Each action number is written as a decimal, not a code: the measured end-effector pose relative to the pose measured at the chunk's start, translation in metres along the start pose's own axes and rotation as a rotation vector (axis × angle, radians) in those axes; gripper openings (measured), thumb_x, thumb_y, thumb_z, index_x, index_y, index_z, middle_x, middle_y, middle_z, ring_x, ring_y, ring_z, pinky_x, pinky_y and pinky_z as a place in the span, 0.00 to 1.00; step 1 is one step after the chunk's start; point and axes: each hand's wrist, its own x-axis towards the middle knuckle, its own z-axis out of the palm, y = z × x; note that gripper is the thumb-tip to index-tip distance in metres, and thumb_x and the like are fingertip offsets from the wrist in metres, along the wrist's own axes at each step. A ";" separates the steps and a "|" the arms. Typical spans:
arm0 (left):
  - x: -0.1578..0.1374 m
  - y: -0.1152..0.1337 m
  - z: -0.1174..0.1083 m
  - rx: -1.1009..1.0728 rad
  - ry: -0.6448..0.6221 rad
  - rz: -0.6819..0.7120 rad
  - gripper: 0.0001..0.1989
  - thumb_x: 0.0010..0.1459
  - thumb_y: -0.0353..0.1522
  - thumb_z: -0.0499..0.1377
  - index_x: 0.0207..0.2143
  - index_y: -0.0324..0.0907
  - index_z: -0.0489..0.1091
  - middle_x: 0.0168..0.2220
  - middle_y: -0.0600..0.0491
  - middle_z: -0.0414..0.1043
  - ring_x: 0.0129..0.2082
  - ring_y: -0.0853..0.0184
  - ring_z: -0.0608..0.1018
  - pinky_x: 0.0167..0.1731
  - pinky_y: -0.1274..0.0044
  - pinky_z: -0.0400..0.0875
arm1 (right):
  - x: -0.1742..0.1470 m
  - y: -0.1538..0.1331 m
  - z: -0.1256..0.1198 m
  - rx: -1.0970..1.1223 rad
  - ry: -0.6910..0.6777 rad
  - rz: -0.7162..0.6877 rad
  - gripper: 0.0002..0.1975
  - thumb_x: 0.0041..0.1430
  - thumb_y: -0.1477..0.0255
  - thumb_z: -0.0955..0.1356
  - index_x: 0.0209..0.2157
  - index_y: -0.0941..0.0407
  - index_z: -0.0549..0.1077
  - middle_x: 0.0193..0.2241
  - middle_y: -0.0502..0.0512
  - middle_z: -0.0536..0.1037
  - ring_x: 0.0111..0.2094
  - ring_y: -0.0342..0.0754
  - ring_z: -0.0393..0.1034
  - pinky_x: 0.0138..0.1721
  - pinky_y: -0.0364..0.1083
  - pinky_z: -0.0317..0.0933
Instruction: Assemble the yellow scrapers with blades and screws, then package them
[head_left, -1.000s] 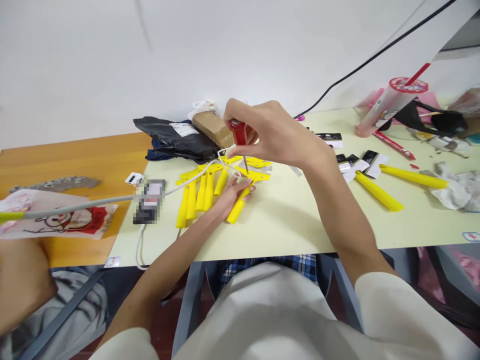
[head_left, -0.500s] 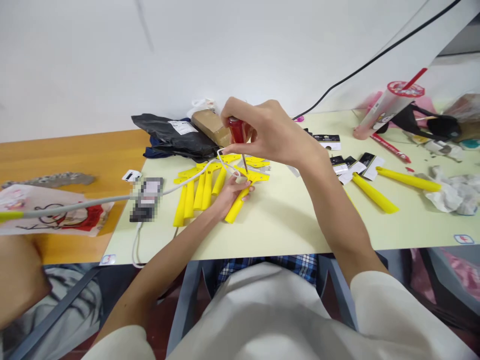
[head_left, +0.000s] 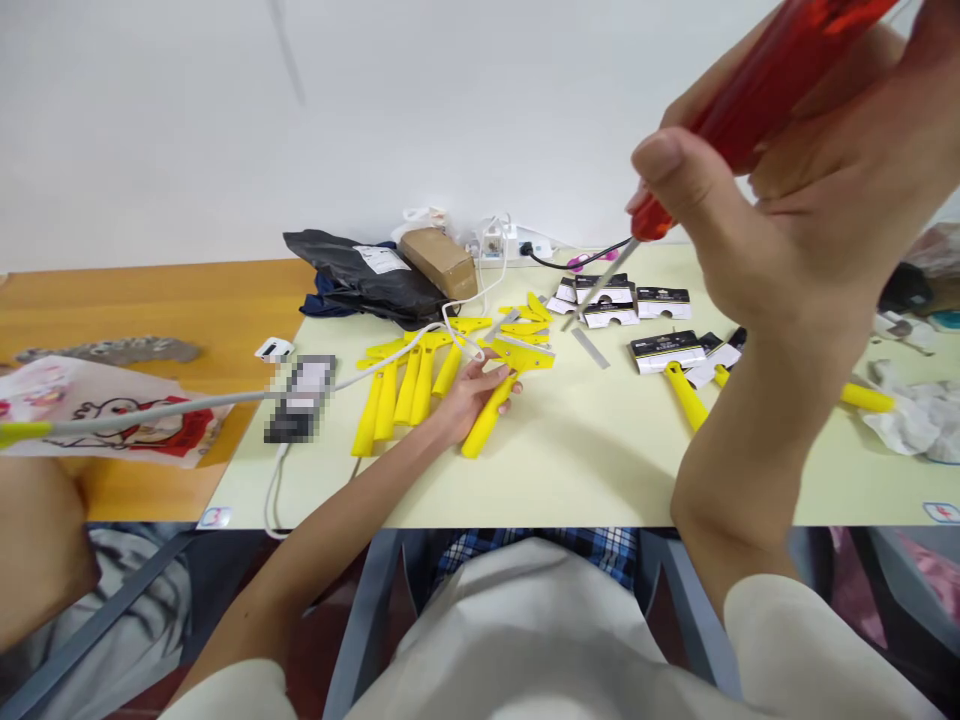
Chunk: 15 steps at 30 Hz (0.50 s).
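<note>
My left hand [head_left: 474, 393] is closed around the neck of a yellow scraper [head_left: 487, 418], whose wide head points away from me over the table. High at the right and close to the camera, my right hand [head_left: 787, 210] grips a screwdriver [head_left: 750, 100] by its red handle, the metal shaft slanting down to the left. Several more yellow scrapers [head_left: 409, 390] lie side by side left of my left hand. A loose flat metal blade [head_left: 591, 348] rests on the table to the right of the held scraper.
Black-and-white cards [head_left: 664, 302] lie at the back right, near yellow handles [head_left: 686, 395]. A black plastic package [head_left: 360, 275] and a brown box [head_left: 439, 262] are against the wall. A white cable [head_left: 390, 352] crosses the scrapers. Crumpled tissue [head_left: 911, 415] lies far right.
My right hand has lifted the screwdriver off the scraper's head and swung it up, right and toward the camera. My left hand still holds the scraper, in nearly the same place.
</note>
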 end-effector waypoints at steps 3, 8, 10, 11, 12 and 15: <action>-0.001 0.000 0.000 0.005 -0.010 0.003 0.28 0.52 0.30 0.80 0.47 0.47 0.67 0.41 0.55 0.77 0.34 0.65 0.85 0.22 0.81 0.68 | -0.016 -0.001 -0.016 -0.041 0.139 0.006 0.25 0.74 0.51 0.74 0.63 0.46 0.69 0.57 0.56 0.80 0.48 0.57 0.80 0.47 0.55 0.79; 0.000 -0.002 -0.002 0.061 -0.025 -0.010 0.27 0.54 0.31 0.80 0.48 0.45 0.69 0.41 0.54 0.77 0.34 0.65 0.85 0.21 0.81 0.70 | -0.024 0.008 -0.025 -0.204 0.278 -0.040 0.16 0.80 0.63 0.67 0.61 0.55 0.72 0.52 0.57 0.78 0.40 0.51 0.73 0.48 0.54 0.71; 0.000 -0.002 -0.002 0.087 -0.041 -0.031 0.26 0.55 0.34 0.80 0.49 0.44 0.70 0.41 0.53 0.77 0.33 0.65 0.85 0.20 0.81 0.72 | -0.015 0.018 -0.015 -0.290 0.084 0.012 0.11 0.78 0.65 0.68 0.52 0.57 0.77 0.41 0.55 0.79 0.37 0.51 0.71 0.46 0.53 0.67; -0.001 -0.001 -0.001 0.094 -0.052 -0.041 0.26 0.55 0.36 0.80 0.49 0.44 0.71 0.41 0.52 0.78 0.32 0.65 0.85 0.20 0.80 0.73 | -0.010 0.025 -0.008 -0.313 -0.028 0.076 0.10 0.77 0.64 0.70 0.48 0.56 0.78 0.39 0.54 0.79 0.36 0.51 0.71 0.44 0.52 0.66; -0.001 -0.001 -0.001 0.099 -0.062 -0.050 0.26 0.55 0.37 0.80 0.49 0.43 0.71 0.41 0.51 0.78 0.32 0.65 0.84 0.19 0.79 0.74 | -0.004 0.032 -0.001 -0.326 -0.136 0.138 0.10 0.75 0.62 0.72 0.45 0.55 0.79 0.37 0.55 0.80 0.35 0.51 0.72 0.42 0.51 0.65; -0.001 0.000 0.001 0.094 -0.075 -0.060 0.25 0.56 0.37 0.79 0.50 0.41 0.72 0.42 0.50 0.77 0.31 0.66 0.83 0.18 0.79 0.75 | 0.010 0.055 0.023 -0.392 -0.422 0.273 0.08 0.72 0.66 0.73 0.39 0.56 0.79 0.36 0.57 0.82 0.34 0.52 0.74 0.37 0.49 0.62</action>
